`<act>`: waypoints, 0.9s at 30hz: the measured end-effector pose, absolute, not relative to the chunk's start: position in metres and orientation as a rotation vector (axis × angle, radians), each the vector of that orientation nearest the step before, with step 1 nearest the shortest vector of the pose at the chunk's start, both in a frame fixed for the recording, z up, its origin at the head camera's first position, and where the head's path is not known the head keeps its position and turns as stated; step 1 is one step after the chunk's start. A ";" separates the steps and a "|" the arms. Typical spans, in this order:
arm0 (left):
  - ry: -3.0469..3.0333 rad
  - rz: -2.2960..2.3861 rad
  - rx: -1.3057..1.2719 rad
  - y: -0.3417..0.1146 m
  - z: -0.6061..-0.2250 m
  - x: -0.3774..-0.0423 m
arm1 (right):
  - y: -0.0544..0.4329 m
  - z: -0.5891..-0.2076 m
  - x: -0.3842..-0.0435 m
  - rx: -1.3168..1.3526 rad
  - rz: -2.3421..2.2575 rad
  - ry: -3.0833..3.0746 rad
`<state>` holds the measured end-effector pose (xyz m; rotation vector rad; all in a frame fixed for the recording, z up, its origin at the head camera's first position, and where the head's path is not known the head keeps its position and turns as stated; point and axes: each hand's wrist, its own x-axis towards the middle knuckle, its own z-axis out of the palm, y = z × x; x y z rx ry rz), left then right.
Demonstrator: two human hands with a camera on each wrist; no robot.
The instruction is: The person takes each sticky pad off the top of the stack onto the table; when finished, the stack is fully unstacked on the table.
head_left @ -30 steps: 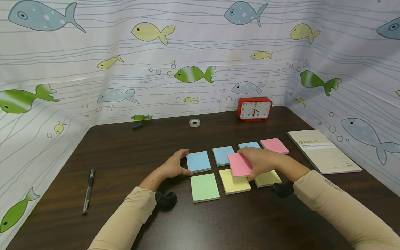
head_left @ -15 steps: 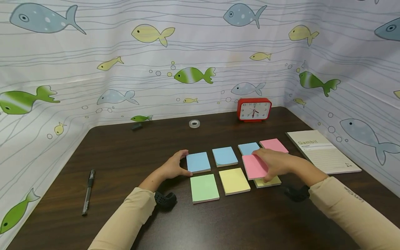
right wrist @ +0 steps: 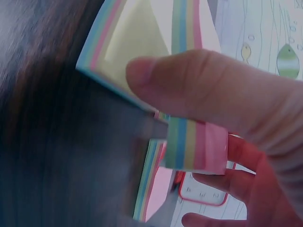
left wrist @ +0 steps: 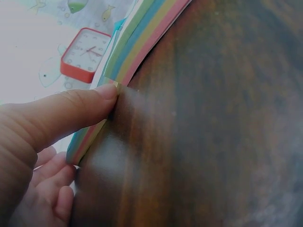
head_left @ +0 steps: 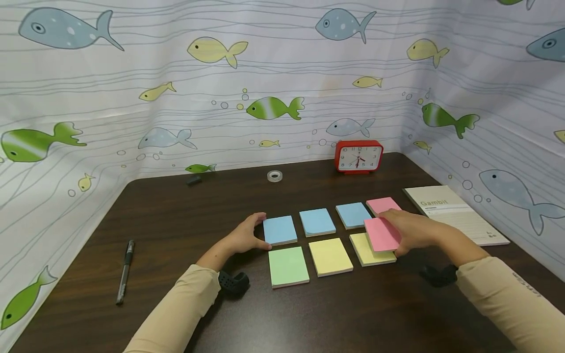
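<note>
My left hand (head_left: 243,237) spans the left side of a blue sticky note pad (head_left: 280,229), thumb at the near corner and fingers at the far one. In the left wrist view the thumb (left wrist: 106,92) presses on a layered, multicoloured pad edge. My right hand (head_left: 412,233) grips a pink sticky note pad (head_left: 382,234) by its edges. It is raised and tilted, overlapping a yellow sticky note pad (head_left: 364,251). The right wrist view shows the held pink pad (right wrist: 216,146) between thumb and fingers, with the yellow pad (right wrist: 135,42) behind the thumb.
Nearby lie a green pad (head_left: 289,267), another yellow pad (head_left: 330,257), two blue pads (head_left: 317,222) (head_left: 353,215) and a second pink pad (head_left: 380,203). Around them are a notebook (head_left: 459,215), red clock (head_left: 359,157), tape roll (head_left: 274,176), pen (head_left: 125,272) and small dark block (head_left: 193,181).
My right hand has carried the pink pad rightward, from over the middle yellow pad to over the right one, uncovering the blue pad behind. My left hand has stayed put.
</note>
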<state>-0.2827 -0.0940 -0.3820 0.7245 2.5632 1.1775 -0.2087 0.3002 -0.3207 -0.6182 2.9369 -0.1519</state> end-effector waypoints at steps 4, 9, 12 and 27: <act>2.562 1.183 0.728 -0.094 -0.382 -0.284 | 0.312 -0.321 -0.207 -0.609 -0.184 2.962; 2.564 1.179 0.737 -0.095 -0.383 -0.285 | 0.325 -0.321 -0.206 -0.612 -0.180 2.970; 2.568 1.177 0.740 -0.096 -0.384 -0.287 | 0.333 -0.324 -0.207 -0.626 -0.147 2.983; 2.593 1.161 0.787 -0.100 -0.386 -0.287 | 0.345 -0.337 -0.214 -0.544 0.072 2.927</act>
